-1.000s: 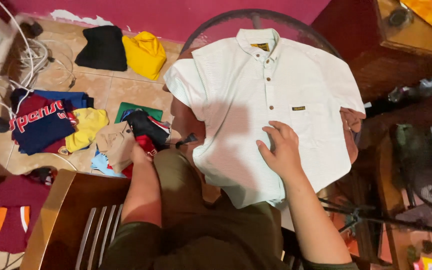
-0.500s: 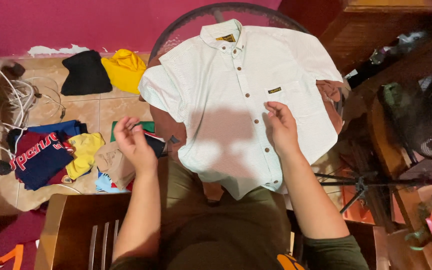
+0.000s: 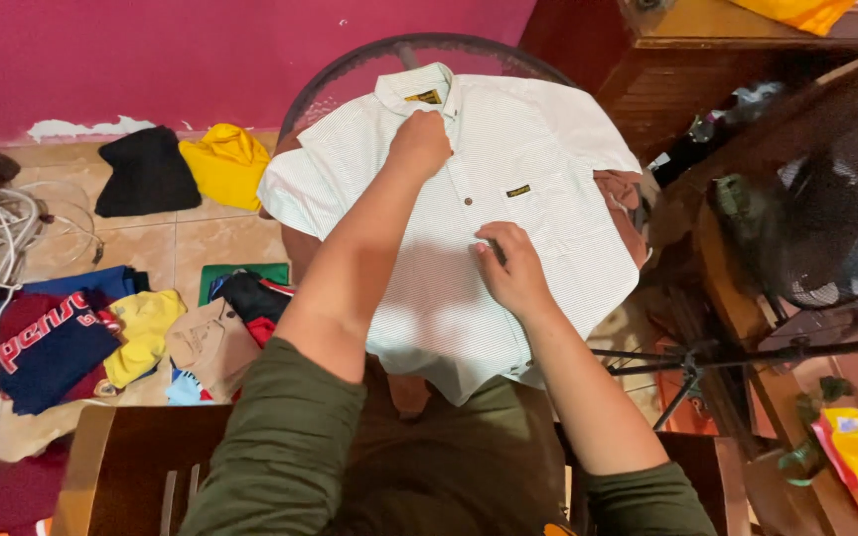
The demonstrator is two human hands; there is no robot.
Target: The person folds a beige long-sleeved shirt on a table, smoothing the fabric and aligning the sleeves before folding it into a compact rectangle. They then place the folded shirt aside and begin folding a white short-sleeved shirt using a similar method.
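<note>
While the white short-sleeved button shirt (image 3: pixel 508 199) lies collar pointing away, the left hand (image 3: pixel 419 144) pinches its placket and the right hand (image 3: pixel 510 270) presses flat, fingers spread.

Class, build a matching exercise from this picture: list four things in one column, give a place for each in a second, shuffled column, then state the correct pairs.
Column one:
1. left hand
2. right hand
3. black garment
4. yellow garment

Column two:
a. on the floor by the pink wall, left of the other one there
b. at the collar of the white shirt
c. on the floor, touching the black one
d. on the shirt's middle

Pairs: 1-b, 2-d, 3-a, 4-c
</note>
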